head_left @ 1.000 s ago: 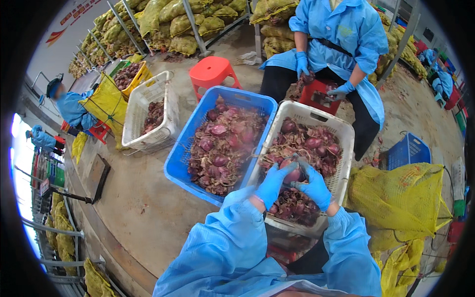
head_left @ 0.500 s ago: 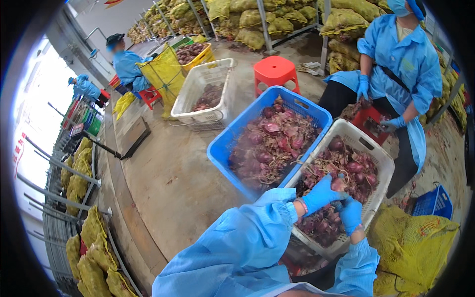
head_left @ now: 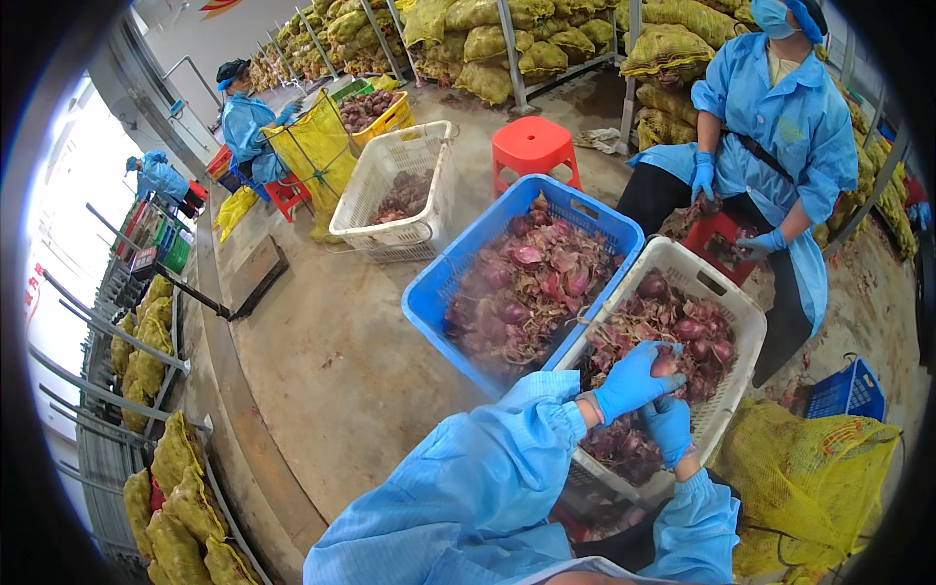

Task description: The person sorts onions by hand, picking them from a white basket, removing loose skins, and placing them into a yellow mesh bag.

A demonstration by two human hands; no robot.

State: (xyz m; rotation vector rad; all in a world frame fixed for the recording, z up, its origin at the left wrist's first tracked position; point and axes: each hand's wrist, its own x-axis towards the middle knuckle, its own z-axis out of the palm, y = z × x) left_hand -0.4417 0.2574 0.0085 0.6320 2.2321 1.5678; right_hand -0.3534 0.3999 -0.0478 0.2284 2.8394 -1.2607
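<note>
Above the white crate (head_left: 749, 363), my left hand (head_left: 629, 382), in a blue glove, grips a red onion (head_left: 666, 365) between thumb and fingers. My right hand (head_left: 670, 429), also gloved in blue, is just below and nearer to me. Its curled fingers meet those of my left hand under the onion; what they pinch is hidden. Red onions (head_left: 690, 330) with dry skins and roots fill the crate beneath both hands. A blue crate (head_left: 426, 310) touches it on the left and holds red onions amid loose papery skins (head_left: 546, 283).
A co-worker (head_left: 780, 127) sits across at the right. Behind the blue crate is a red stool (head_left: 533, 146); another white crate (head_left: 346, 216) stands further left. A yellow mesh sack (head_left: 809, 478) and a small blue basket (head_left: 846, 392) lie at my right. Stacked sacks (head_left: 546, 58) line the back.
The view has shifted slightly, so the scene sits a little further left. My hands stay together at the onion, with my right fingers slightly closer under it.
</note>
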